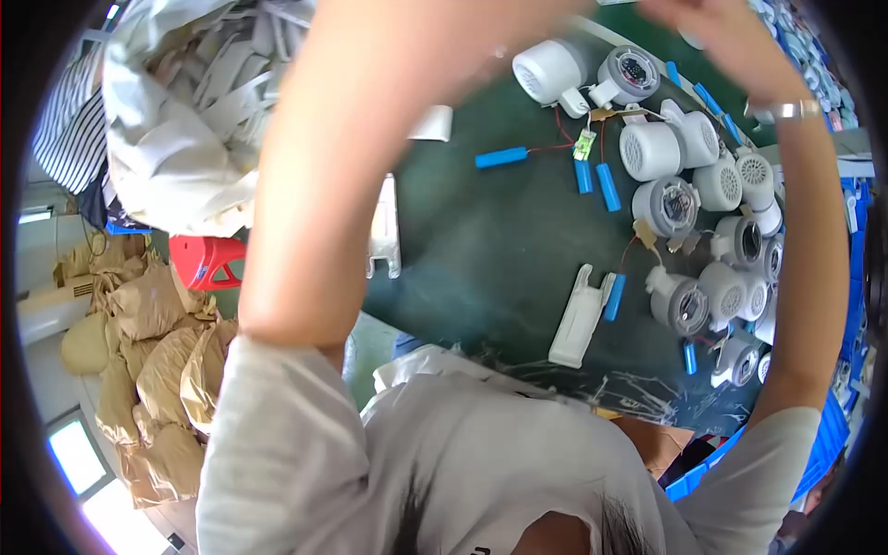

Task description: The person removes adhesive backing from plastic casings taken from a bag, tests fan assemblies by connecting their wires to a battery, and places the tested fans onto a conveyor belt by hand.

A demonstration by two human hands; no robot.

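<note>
- We see the left hand (532, 17) at the top edge; it is blurred and mostly cut by this edge, so we cannot tell if its fingers are spread or pinching something.
- The right hand (717, 42), equally blurred, reaches the same edge over the green table (462, 259); its fingertips are partly outside the view, and its grip we cannot tell.
- On the right wrist we notice a shiny band (795, 109).
- Near the left hand, on the table, lies a white round housing (548, 72); just beside it is an open-faced housing (634, 74) with dark inner parts.
- More white housings (652, 150) are crowded on the table's right side, near the right forearm.
- Blue cells (501, 158) lie among them, some with red wires.
- A long white shell (575, 319) lies near the front edge.
</note>
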